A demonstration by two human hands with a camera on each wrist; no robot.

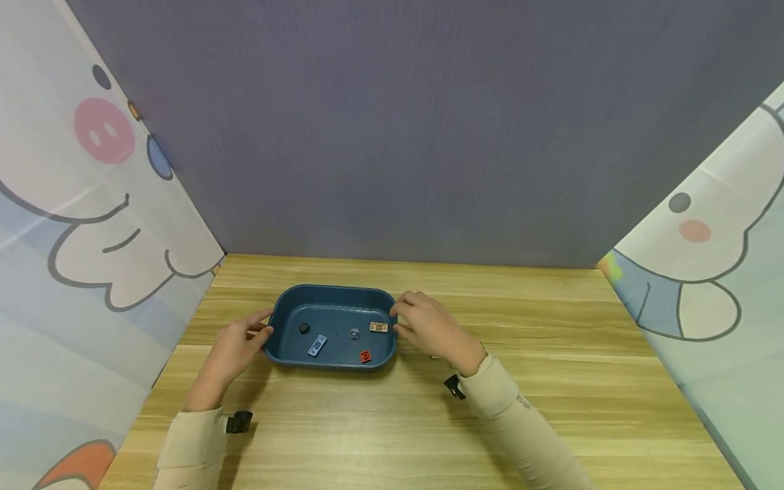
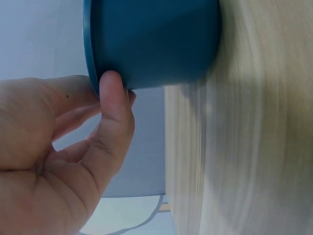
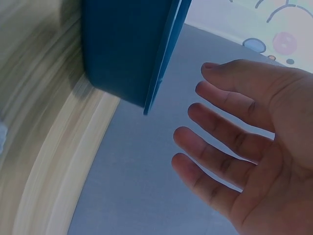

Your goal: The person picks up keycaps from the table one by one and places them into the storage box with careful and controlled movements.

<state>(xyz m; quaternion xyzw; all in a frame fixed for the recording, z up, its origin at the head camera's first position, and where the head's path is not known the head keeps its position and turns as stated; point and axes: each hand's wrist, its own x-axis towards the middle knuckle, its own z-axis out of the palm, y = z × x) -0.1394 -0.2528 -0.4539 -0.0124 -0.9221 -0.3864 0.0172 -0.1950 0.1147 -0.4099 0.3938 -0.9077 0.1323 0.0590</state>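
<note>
A dark blue tray point(image 1: 331, 366) with raised walls stands on the table. My left hand point(image 1: 235, 344) is at its left end, thumb and fingers at the rim; in the left wrist view a fingertip point(image 2: 112, 83) presses the outer wall just under the rim. My right hand point(image 1: 431, 327) is by the right end with fingers spread and slightly bent. The right wrist view shows a gap between it and the tray. Inside lie a black piece point(image 1: 303, 328), a blue printed piece point(image 1: 316, 345), a small grey-blue piece point(image 1: 354, 333), a tan printed piece point(image 1: 379, 327) and a red piece point(image 1: 365, 356).
The wooden table point(image 1: 343, 429) meets a grey wall point(image 1: 398, 136) at the back. Printed cartoon panels point(image 1: 704, 299) stand at both sides. A small pale item point(image 1: 435, 356) lies on the table, partly hidden by my right forearm.
</note>
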